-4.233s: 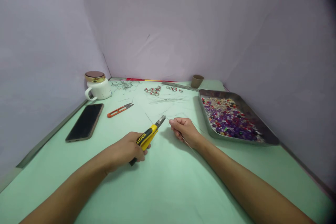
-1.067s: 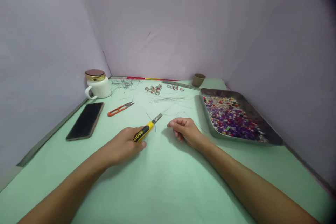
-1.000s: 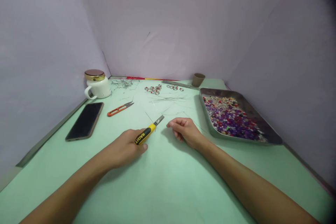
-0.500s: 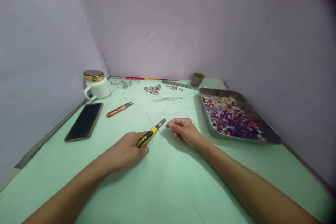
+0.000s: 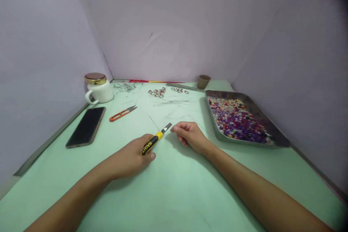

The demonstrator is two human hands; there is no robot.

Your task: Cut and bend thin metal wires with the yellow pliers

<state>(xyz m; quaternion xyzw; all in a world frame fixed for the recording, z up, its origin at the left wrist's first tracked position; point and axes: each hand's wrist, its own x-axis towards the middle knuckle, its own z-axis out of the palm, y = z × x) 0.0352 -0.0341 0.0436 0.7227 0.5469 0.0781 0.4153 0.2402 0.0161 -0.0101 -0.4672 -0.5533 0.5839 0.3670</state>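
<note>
Pliers (image 5: 154, 141) are over the table (image 5: 168, 195), left hand (image 5: 136, 156) wrapped round the grips, tip just beside the right hand (image 5: 193, 137), its fingers pinched (can't tell if they've got anything). Looks like fiddly tip work; next move calls for steady aim.

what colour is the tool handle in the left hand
The handle is yellow and black, clearest in the head view.

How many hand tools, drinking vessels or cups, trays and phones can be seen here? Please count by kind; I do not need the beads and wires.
Hand tools: 2 (yellow-and-black pliers, orange snips)
Vessels or cups: 2 (white mug, brown cup)
Trays: 1 (metal tray)
Phones: 1 (dark phone)
Total: 6
</note>
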